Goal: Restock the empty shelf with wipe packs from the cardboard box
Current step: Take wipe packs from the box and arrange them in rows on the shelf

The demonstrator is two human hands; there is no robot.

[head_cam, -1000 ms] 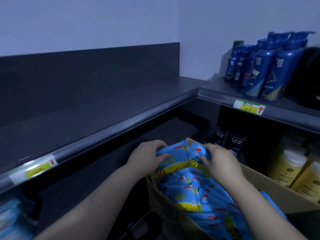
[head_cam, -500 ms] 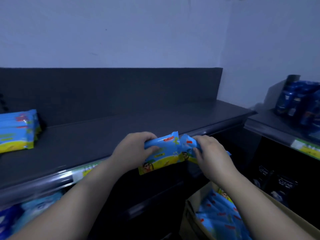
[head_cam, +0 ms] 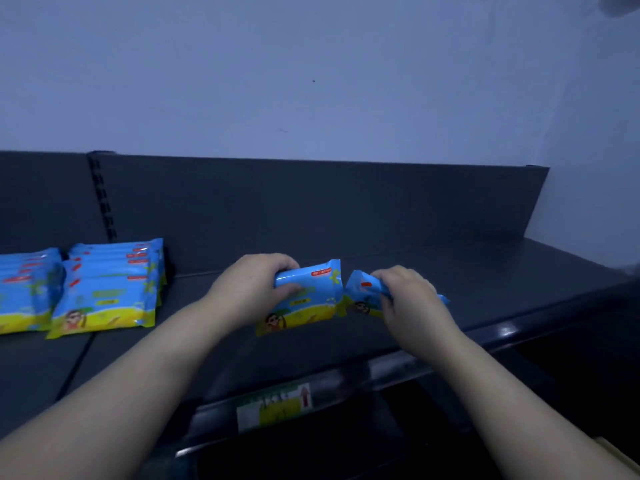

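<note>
My left hand (head_cam: 254, 289) is curled over the top edge of a wipe pack (head_cam: 308, 296), fingers behind and thumb pressed into the front face. My right hand (head_cam: 410, 299) is wrapped round the far end of a second pack (head_cam: 360, 292), which it squeezes so that the wrapper bunches. The two packs meet end to end between my hands, over the front half of the shelf (head_cam: 450, 278). I cannot tell whether their lower edges rest on it or hang just above.

I judge these packs light and soft. The film wrapper dents under my thumb and the contents give, so a hard squeeze only deforms them. The film looks smooth and probably slippery, and the crimped end seams are thin flaps that would pull through the fingers. I would take hold across the thick middle, thumb on the front and fingers behind, not by a seam. Nothing here seems fragile, though the resealable flap on top could lift if it is dragged.

Well out beyond my left hand, the stacked packs (head_cam: 110, 289) lean against the back panel (head_cam: 311, 209), faces forward. Below my hands a price tag (head_cam: 277, 405) sits on the shelf's front rail. Low past my right forearm, a tan sliver is likely the cardboard box (head_cam: 620, 460), mostly out of view.
</note>
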